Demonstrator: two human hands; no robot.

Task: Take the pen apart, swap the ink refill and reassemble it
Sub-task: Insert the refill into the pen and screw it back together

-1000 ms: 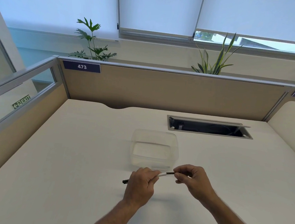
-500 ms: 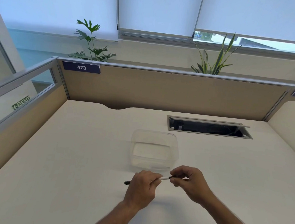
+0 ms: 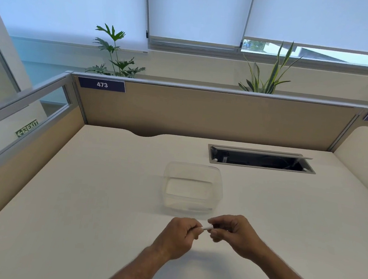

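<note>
Both my hands hold the pen (image 3: 207,227) low over the near middle of the desk. Only a short white piece of it shows between the two fists; the rest is hidden inside them. My left hand (image 3: 179,234) is closed around the pen's left part. My right hand (image 3: 235,234) pinches the right end with thumb and fingertips. The hands are almost touching. I cannot see the black tip or any refill.
A clear plastic container (image 3: 192,189) stands just beyond my hands. Farther back right is an open cable slot (image 3: 260,159) in the desk (image 3: 86,197). Beige partitions wall the desk at the back and left, and a cream cushion (image 3: 366,158) rises at the right.
My hands have closed in on each other. The black end that stuck out left of my left hand and the dark section by my right fingers are now hidden.
</note>
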